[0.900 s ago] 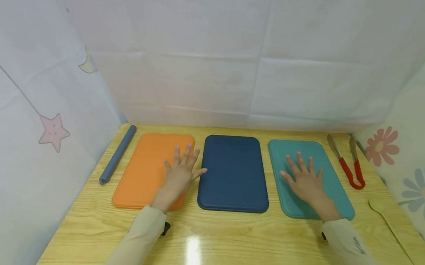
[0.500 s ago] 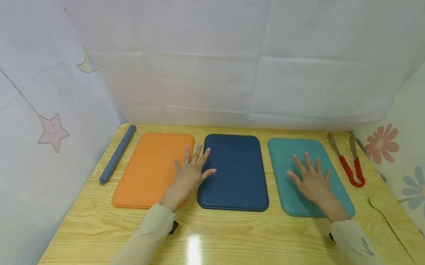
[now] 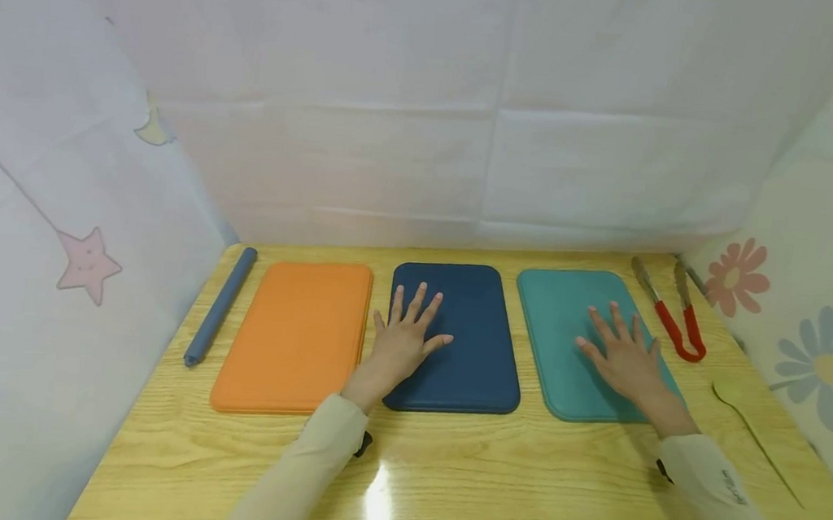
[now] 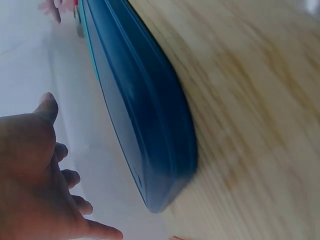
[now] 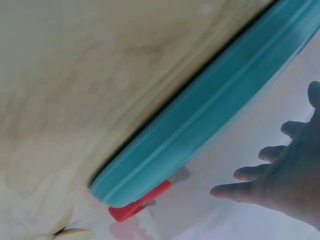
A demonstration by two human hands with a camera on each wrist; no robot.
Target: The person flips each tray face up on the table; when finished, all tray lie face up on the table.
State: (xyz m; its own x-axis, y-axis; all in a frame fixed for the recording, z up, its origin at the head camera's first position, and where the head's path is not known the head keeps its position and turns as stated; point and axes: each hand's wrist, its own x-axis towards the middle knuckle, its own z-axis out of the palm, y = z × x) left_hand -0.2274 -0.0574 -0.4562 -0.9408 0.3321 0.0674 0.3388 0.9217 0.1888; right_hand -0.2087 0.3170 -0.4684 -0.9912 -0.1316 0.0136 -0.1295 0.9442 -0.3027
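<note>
My left hand (image 3: 404,347) hovers over the navy blue flat rectangular case (image 3: 476,379), its fingers straight and spread. In the left wrist view a gap shows between that hand and the case's top. Over the teal case (image 3: 556,304) of the same shape, my right hand (image 3: 630,368) is also spread. The right wrist view shows it apart from the case's surface, holding nothing. An orange case (image 3: 293,332) lies to the left of the navy one. All three look closed, with rounded corners; whatever may be inside is hidden.
At the table's left edge lies a grey-blue rod (image 3: 220,307). Red-handled tongs (image 3: 686,330) rest at the back right, with a thin gold-coloured spoon (image 3: 755,438) in front of them. Patterned cloth walls (image 3: 365,166) border the wooden table (image 3: 480,477).
My left hand has moved right, from over the orange case to over the navy one. My right hand has shifted slightly right above the teal case. The cases stay put.
</note>
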